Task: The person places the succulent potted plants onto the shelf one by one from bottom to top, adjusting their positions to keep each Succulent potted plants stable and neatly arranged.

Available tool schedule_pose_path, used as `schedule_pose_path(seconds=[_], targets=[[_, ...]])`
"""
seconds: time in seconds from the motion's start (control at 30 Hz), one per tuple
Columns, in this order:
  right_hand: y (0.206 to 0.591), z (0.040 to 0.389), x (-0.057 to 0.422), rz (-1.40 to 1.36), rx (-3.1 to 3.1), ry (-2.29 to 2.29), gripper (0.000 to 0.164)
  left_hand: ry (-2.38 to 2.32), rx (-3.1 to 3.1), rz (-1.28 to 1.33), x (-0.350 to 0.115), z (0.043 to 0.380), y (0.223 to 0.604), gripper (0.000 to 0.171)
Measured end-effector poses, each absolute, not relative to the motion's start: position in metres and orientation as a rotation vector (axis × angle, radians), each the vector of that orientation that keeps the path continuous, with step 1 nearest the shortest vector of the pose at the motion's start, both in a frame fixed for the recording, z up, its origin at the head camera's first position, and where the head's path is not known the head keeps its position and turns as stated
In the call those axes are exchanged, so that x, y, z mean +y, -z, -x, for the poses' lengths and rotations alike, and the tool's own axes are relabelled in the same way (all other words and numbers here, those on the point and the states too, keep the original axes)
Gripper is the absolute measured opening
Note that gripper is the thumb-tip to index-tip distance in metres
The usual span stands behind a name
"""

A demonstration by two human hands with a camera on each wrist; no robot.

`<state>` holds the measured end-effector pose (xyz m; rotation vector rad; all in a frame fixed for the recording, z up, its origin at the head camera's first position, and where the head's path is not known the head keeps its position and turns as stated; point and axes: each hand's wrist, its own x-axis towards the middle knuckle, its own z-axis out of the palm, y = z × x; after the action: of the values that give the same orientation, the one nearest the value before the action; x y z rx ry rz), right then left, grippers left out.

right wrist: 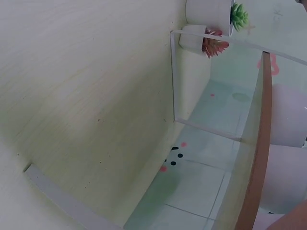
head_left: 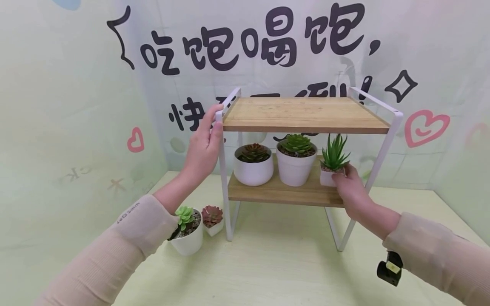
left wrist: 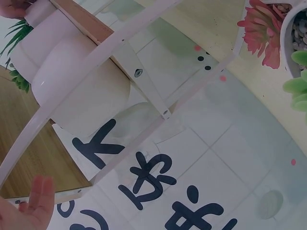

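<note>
A two-tier rack [head_left: 302, 112] with wooden boards and a white metal frame stands on the table. My left hand [head_left: 204, 144] holds the frame at its upper left corner, thumb in front; its fingers [left wrist: 41, 194] show beside the upper board in the left wrist view. On the lower board [head_left: 285, 193], my right hand [head_left: 352, 189] grips a small white pot with a spiky green succulent [head_left: 334, 155] at the right end. Left of it stand a white pot with a green rosette succulent [head_left: 296, 165] and a rounded white pot with a dark reddish succulent [head_left: 253, 170].
On the table left of the rack are a white pot with a light green succulent [head_left: 188, 240] and a small pot with a red succulent [head_left: 212, 221]. A printed backdrop [head_left: 76, 106] with large black characters surrounds the pale table [head_left: 264, 272].
</note>
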<state>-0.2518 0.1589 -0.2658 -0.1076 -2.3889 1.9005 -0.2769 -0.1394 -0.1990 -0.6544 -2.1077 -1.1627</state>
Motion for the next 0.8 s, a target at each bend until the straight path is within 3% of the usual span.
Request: schedule_pose_path(seconds=[0.43, 0.63, 0.8], targets=[[0.267, 0.260, 0.159, 0.148, -2.305, -1.905, 0.058, 1.169, -2.101, 0.662, -0.139, 0.277, 0.199, 0.034], [0.263, 0.248, 0.158, 0.191, -2.401, -1.935, 0.069, 1.174, -2.108, 0.656, -0.139, 0.276, 0.199, 0.034], [0.263, 0.221, 0.158, 0.062, -2.506, -1.987, 0.077, 1.175, -2.105, 0.656, -0.139, 0.278, 0.199, 0.034]])
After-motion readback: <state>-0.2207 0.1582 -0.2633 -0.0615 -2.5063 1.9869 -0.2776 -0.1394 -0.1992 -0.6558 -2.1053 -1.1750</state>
